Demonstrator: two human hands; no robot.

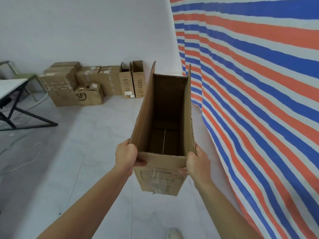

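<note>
Holding a tall narrow box (pixel 161 163) up off the floor (pixel 86 152) with both hands, top open and facing the camera. The left hand (pixel 126 154) grips the near left corner of the rim, fingers curled round the side wall and the thumb (pixel 140 163) pressed on the near face. The right hand (pixel 198 163) does the same on the near right corner, thumb on the near face and the rest wrapped round the right wall. So both hands are clamped on the box, neither one spread.

The box tips away from the person a bit. Its long side flaps stand up. Looking down inside you get the bottom flaps, with a thin bright seam (pixel 164 140) running between them. The near face has a printed label frame and a strip of old tape on it.

A striped red, blue and white tarp (pixel 259 83) hangs just beside the box on the right. Way back along the wall sits a pile of boxes (pixel 72 83), and next to it two tall open ones (pixel 132 81) like the one being held. A table (pixel 12 85) pokes in at the left edge with a green chair (pixel 25 76) behind it, and a white cable (pixel 34 157) trails over the floor. The toe of a shoe (pixel 174 233) shows at the bottom.
</note>
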